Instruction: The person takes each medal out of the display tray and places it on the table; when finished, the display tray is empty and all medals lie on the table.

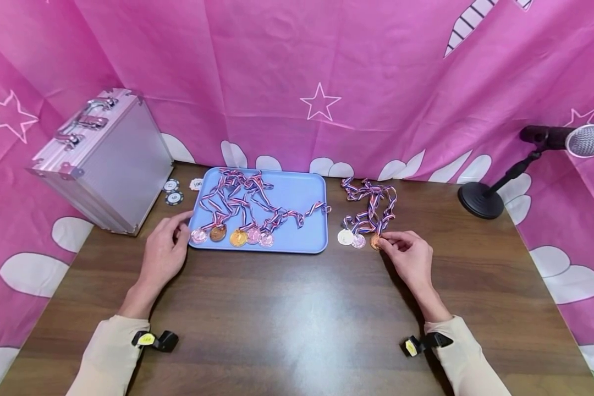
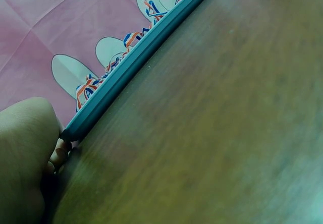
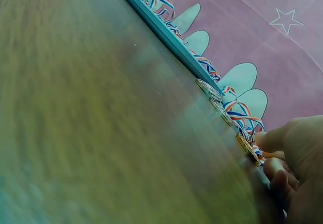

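My left hand (image 1: 164, 250) grips the left rim of a blue tray (image 1: 297, 246), near its front corner, with bent fingers. On the tray lie several medals with striped ribbons, among them a gold medal (image 1: 238, 237) and a bronze medal (image 1: 218, 233). Right of the tray, my right hand (image 1: 410, 257) pinches the edge of a bronze-coloured medal (image 3: 247, 148) at the table surface. Beside it on the table rest a silver medal (image 1: 345, 237) and a pinkish silver medal (image 1: 358, 241). Their tangled red, white and blue ribbons (image 1: 373, 203) stretch toward the curtain.
A silver case (image 1: 114, 165) stands at the back left, with poker chips (image 1: 174, 198) beside it on the wooden table (image 1: 257, 319). A microphone (image 1: 586, 140) on a black stand (image 1: 481, 201) is at the back right. The pink curtain (image 1: 277, 71) closes off the back.
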Demonstrator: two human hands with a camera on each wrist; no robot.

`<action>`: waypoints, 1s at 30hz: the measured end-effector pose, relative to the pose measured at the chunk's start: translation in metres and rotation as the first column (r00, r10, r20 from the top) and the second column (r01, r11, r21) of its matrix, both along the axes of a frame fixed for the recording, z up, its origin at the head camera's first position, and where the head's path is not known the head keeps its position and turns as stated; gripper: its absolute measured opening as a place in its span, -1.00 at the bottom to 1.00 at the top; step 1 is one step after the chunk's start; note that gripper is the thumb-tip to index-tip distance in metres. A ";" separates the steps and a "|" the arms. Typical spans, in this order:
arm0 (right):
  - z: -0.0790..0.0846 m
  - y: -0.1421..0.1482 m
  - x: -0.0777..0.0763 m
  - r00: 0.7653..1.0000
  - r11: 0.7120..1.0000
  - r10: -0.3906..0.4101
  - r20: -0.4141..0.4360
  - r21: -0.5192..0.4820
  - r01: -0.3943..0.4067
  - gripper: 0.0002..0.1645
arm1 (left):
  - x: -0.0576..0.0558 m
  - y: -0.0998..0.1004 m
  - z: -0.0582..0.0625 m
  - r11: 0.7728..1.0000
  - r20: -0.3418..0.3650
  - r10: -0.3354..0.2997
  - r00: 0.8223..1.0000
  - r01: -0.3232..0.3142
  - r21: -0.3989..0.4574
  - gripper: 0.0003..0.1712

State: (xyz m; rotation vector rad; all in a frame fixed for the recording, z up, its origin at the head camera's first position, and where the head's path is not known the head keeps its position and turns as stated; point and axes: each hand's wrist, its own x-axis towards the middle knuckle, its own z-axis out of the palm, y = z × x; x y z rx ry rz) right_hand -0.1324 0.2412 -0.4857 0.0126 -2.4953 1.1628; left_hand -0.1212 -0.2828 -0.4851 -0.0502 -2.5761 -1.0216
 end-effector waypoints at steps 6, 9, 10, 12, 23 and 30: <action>0.000 -0.004 0.003 0.999 0.998 -0.019 -0.038 -0.053 0.017 -0.91 | -0.001 0.000 0.001 1.000 0.014 0.002 1.000 -0.002 -0.001 -0.56; -0.001 -0.011 0.005 0.999 0.997 -0.017 -0.052 -0.079 0.013 -0.92 | -0.001 0.000 0.001 1.000 0.019 0.001 1.000 -0.001 -0.002 -0.56; 0.000 -0.014 0.006 0.998 0.996 -0.011 -0.055 -0.091 0.006 -0.92 | -0.001 0.000 0.002 1.000 0.019 0.001 1.000 -0.001 -0.003 -0.56; 0.000 -0.021 0.007 0.998 0.995 0.008 -0.061 -0.103 -0.014 -0.92 | -0.001 0.000 0.002 1.000 0.018 0.000 1.000 0.000 -0.004 -0.56; 0.015 -0.084 0.013 0.981 0.981 0.166 -0.096 -0.082 -0.174 -0.84 | -0.001 0.001 0.002 1.000 0.020 -0.004 1.000 0.004 -0.003 -0.56; 0.022 -0.128 0.009 0.959 0.956 0.268 -0.094 -0.099 -0.277 -0.82 | 0.000 0.000 0.002 1.000 0.039 0.004 0.999 -0.004 -0.002 -0.56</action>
